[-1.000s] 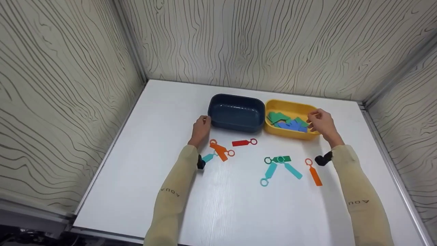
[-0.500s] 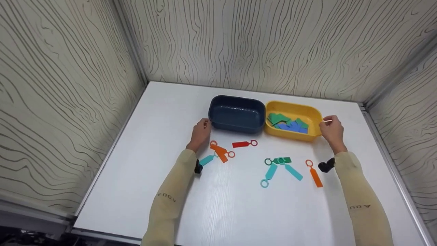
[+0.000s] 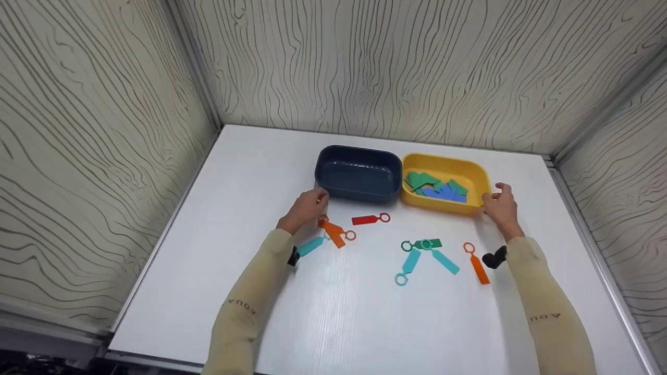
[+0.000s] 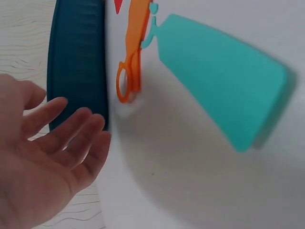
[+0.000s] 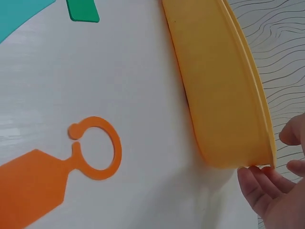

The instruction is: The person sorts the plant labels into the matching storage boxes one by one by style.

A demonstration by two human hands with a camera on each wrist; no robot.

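Note:
Near the front left corner of the dark blue bin (image 3: 359, 191) is my left hand (image 3: 305, 207). In the left wrist view its fingers are loosely bent and hold nothing. Beside it lie two overlapping orange tags with ring ends (image 3: 334, 233) and a teal tag (image 4: 224, 76). My right hand (image 3: 502, 208) is at the right end of the yellow bin (image 3: 443, 204). Its fingertips touch the bin's outside under the rim in the right wrist view, while the thumb stays apart. Green pieces (image 3: 423, 181) and blue pieces (image 3: 443, 194) lie inside the yellow bin.
A red tag (image 3: 365, 220) lies in front of the dark blue bin. Farther right lie a green tag (image 3: 433, 243), two teal tags (image 3: 446, 262) and an orange tag (image 3: 480, 270). Wood-patterned panels (image 3: 365, 67) enclose the white table (image 3: 333, 317) at the back and sides.
My right hand has moved from over the yellow bin to the outside of its right end. The left hand has shifted from the dark blue bin's left side toward its front corner.

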